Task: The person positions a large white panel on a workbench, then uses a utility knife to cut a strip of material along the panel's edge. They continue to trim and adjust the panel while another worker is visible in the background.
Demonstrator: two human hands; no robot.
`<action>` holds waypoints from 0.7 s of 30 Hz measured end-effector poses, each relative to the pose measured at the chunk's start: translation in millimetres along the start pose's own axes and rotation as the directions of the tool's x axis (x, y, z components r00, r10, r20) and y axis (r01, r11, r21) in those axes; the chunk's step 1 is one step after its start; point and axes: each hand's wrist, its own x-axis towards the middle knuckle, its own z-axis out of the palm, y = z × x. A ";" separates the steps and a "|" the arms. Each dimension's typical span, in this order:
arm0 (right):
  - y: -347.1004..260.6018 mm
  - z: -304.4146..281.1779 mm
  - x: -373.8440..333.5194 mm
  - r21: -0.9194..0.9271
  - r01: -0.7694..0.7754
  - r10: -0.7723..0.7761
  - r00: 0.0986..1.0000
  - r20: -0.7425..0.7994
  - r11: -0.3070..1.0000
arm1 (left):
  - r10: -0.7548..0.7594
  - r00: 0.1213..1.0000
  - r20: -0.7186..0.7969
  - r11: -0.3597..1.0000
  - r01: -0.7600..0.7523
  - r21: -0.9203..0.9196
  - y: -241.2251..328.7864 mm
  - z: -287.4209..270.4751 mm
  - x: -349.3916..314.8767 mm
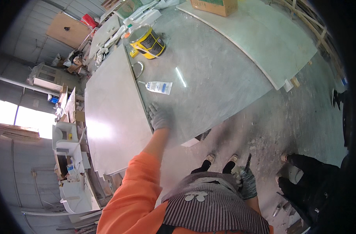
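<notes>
My left hand (pixel 159 118), in a pale grey work glove, rests on the grey slab (pixel 209 82) with its fingers stretched out. Its fingertips lie beside the edge of the lighter slab (pixel 115 105) on the left. A white tube (pixel 159 87) with blue print lies just beyond them, its nozzle pointing left. My right hand (pixel 247 185), gloved in grey, hangs low beside my striped apron (pixel 213 204). Its fingers are closed round a narrow dark tool (pixel 248 160) that points upward; its exact kind is unclear.
A yellow and black can (pixel 147 41) stands farther back, with a round lid (pixel 138 69) near it. A cardboard box (pixel 215 6) sits on another slab (pixel 260 35) at the far right. Another person in dark clothes (pixel 312 187) is close on my right.
</notes>
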 end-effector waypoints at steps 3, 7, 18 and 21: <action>-14.2 -6.2 6.9 -0.035 -0.004 0.006 0.999 0.050 0.999 | -0.009 1.000 0.004 1.000 0.009 0.010 0.1 1.4 -33.8; -36.2 -11.2 11.4 -0.076 0.045 -0.036 0.992 0.119 0.996 | -0.035 0.998 0.046 0.999 0.034 0.018 3.8 -1.1 -82.5; -78.7 -13.8 -0.2 -0.098 0.078 -0.065 0.989 0.135 0.992 | 0.271 0.962 -0.036 0.958 -0.266 0.107 -10.4 13.4 -181.6; -82.9 -20.3 -0.4 -0.160 0.104 -0.087 0.990 0.112 0.982 | 0.351 0.936 -0.015 0.935 -0.350 0.056 -4.5 11.3 -200.6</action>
